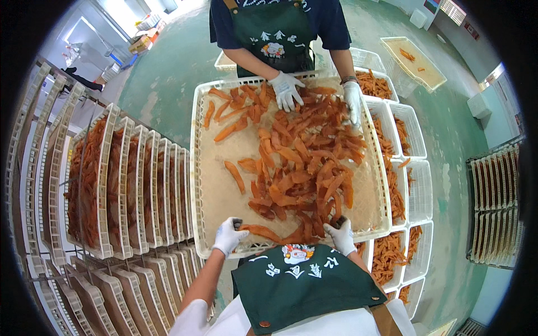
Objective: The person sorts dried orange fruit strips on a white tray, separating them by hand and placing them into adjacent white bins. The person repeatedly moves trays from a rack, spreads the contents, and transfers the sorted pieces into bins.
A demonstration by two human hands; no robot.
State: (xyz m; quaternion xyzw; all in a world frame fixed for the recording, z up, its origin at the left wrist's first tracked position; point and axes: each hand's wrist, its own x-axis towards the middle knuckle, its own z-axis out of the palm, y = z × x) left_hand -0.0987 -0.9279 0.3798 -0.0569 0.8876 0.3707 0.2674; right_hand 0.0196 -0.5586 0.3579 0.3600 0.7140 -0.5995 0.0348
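Observation:
A large white plastic mesh tray (225,189) lies before me, with many orange-brown dried strips (294,168), likely dried sweet potato, heaped on its centre and right. My left hand (229,236), in a white glove with dark fingertips, is at the tray's near left part, its fingers closed on the end of a long strip (262,231). At the near edge, further right, my right hand (341,235) wears a similar glove; its fingertips touch strips at the heap's edge, and whether it grips one is hard to tell.
Across the tray, a co-worker's gloved hands (288,90) touch the strips. Racks of stacked trays (126,189) stand at left, another rack (494,206) at far right. White baskets (420,191) with strips line the tray's right side. A further tray (414,61) sits behind them.

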